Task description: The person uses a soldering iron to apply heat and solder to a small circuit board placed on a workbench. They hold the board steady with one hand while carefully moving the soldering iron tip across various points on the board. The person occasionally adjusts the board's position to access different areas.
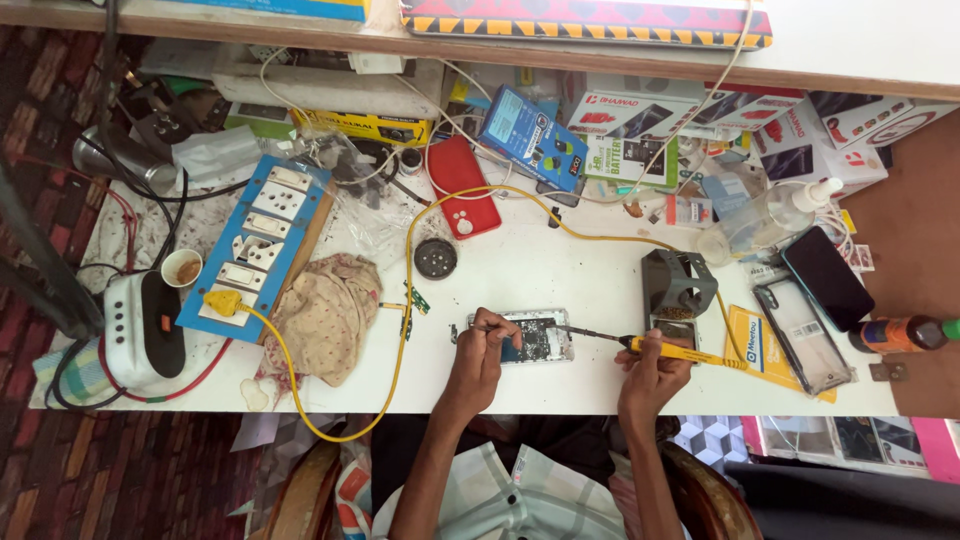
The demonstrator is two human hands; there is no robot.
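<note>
Soldering is the step I think I am in right now. My right hand (648,372) is wrapped tight around the yellow pen-shaped soldering iron (672,350), and its thin dark tip points away from that hand toward the small opened phone with its bare insides showing (532,336). The tip looks like it touches the phone's near edge, but it is too small for me to be sure.

My left hand (480,352) sits just beside the phone, on the side away from the iron. Its fingers are pinched together over the phone as if they hold something thin, but I cannot tell what it is.

The phone lies flat on the white worktop (560,275), between my two hands. Past my right hand stands a grey iron holder (678,285), and the long yellow cord (405,300) loops out past my left hand to a blue board of wall sockets (262,240). A crumpled flowery cloth (325,315) lies farther out on that side.

Next, I think the tip must stay very steady on one tiny spot, and my left hand must keep the phone from sliding.
</note>
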